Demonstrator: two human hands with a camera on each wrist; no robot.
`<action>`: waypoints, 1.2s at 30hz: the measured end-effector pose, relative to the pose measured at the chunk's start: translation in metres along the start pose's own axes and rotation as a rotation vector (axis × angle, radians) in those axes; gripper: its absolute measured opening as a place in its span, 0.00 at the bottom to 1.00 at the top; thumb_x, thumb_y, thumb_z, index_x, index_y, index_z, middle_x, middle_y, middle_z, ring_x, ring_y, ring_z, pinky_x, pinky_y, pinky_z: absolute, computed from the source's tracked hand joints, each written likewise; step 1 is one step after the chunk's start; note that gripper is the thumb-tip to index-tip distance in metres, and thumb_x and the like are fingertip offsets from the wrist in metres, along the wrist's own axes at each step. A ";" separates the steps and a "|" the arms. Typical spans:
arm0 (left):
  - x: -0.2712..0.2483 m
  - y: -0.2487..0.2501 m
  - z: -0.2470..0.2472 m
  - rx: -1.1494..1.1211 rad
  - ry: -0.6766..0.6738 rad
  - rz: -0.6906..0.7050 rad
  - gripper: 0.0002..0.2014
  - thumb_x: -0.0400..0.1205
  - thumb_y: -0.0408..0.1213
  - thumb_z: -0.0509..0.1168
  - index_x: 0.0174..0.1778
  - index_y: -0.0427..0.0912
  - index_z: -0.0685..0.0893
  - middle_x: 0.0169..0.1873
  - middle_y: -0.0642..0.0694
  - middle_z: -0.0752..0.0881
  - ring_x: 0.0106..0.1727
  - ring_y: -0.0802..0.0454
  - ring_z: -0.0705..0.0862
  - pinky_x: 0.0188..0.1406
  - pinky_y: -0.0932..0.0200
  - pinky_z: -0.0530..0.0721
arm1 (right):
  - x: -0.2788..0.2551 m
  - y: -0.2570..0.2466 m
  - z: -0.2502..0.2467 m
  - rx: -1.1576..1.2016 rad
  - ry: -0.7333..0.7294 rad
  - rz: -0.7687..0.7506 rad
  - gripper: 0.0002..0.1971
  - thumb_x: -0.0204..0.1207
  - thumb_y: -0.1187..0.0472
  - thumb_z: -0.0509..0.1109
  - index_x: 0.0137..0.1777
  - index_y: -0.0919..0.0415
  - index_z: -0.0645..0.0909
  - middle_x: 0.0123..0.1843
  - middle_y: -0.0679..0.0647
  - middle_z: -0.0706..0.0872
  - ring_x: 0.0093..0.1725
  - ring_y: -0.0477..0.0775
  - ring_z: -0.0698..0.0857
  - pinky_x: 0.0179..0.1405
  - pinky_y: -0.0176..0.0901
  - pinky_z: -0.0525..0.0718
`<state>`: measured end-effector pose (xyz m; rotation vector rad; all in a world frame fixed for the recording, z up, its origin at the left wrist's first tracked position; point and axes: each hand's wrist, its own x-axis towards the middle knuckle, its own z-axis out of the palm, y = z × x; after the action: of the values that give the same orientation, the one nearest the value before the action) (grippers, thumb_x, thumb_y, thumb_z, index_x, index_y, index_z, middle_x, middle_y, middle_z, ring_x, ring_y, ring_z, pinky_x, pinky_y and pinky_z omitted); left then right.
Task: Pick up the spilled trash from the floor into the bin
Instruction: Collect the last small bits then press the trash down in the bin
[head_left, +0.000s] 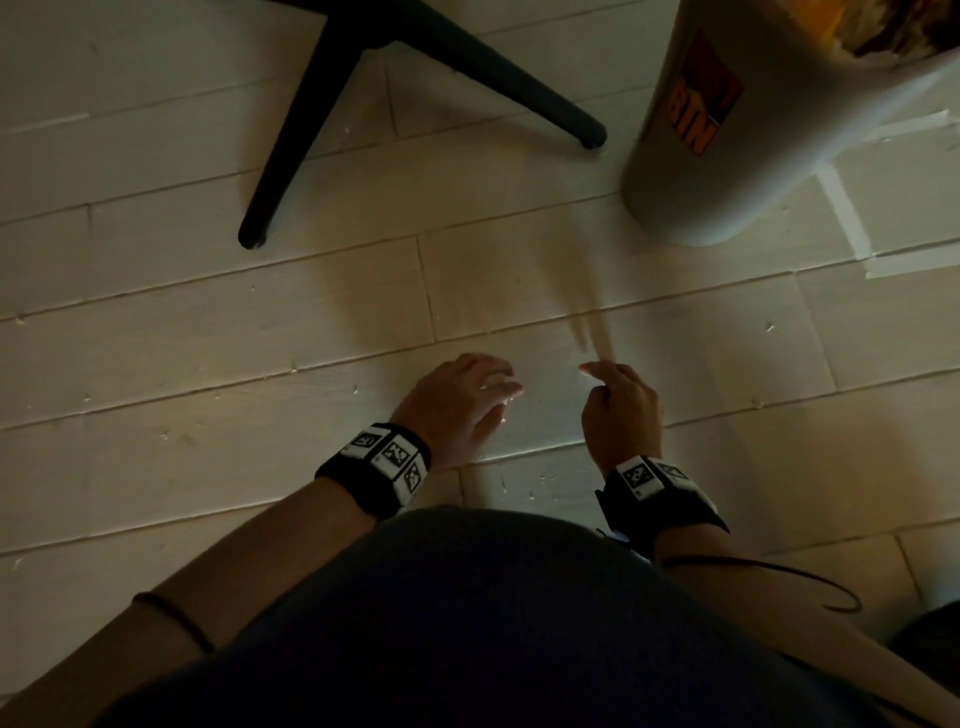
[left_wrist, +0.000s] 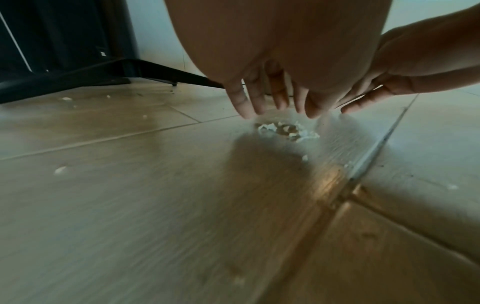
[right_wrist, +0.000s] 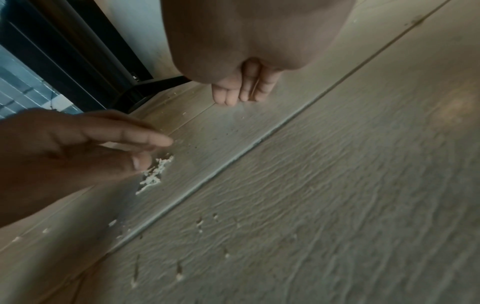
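**Tiny crumbs on a grooved floor, this is where stuff gets left behind**

So the big trash looks to be gone already. What's left is a little heap of white crumbs (left_wrist: 285, 130) on the plank floor (head_left: 208, 338), right under the fingertips of the left hand (head_left: 460, 402), and well short of the grey bin (head_left: 737, 145). That hand's fingers (left_wrist: 249, 102) are spread and fairly straight, holding nothing, just hovering at the heap. The right hand (head_left: 621, 410) sits just beside the heap on the bin side, fingers loosely curled with one poking out toward it, also holding nothing.

What I'd worry about:

- Bits this small don't pinch well. A sloppy scoop probably just smears them outward instead of gathering them.
- There's a plank seam (right_wrist: 221, 170) running just beside the heap. Push crumbs that way and they'll likely lodge in the groove.
- Loose flecks (left_wrist: 61, 169) are scattered well away from the heap, some toward the black chair leg (head_left: 291, 135). Easy to miss in this dim light.
- Carrying a pinch over to the bin, I'd bet on some dropping on the way.
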<state>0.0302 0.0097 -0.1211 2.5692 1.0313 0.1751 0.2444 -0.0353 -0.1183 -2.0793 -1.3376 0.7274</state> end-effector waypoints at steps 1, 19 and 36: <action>0.004 0.003 0.000 0.011 -0.029 -0.027 0.19 0.83 0.45 0.64 0.69 0.46 0.80 0.67 0.45 0.81 0.68 0.47 0.77 0.62 0.49 0.82 | 0.000 0.000 0.000 0.005 0.004 -0.010 0.19 0.76 0.76 0.61 0.59 0.61 0.88 0.64 0.58 0.88 0.60 0.59 0.87 0.62 0.43 0.80; -0.015 0.006 0.001 -0.033 -0.083 -0.070 0.14 0.69 0.27 0.78 0.50 0.38 0.90 0.44 0.42 0.88 0.42 0.45 0.88 0.38 0.61 0.81 | 0.000 -0.002 -0.003 0.042 -0.013 0.027 0.18 0.77 0.74 0.62 0.61 0.60 0.87 0.63 0.57 0.88 0.59 0.58 0.87 0.61 0.49 0.85; 0.137 0.058 -0.216 -0.409 0.424 -0.340 0.05 0.74 0.36 0.76 0.45 0.44 0.92 0.38 0.49 0.91 0.39 0.61 0.88 0.46 0.67 0.86 | -0.017 -0.023 -0.009 0.108 -0.126 0.167 0.19 0.79 0.70 0.60 0.65 0.56 0.85 0.68 0.54 0.84 0.65 0.59 0.83 0.66 0.48 0.80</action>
<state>0.1138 0.1274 0.0978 1.9960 1.3932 0.7754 0.2304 -0.0440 -0.0931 -2.1056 -1.1709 0.9942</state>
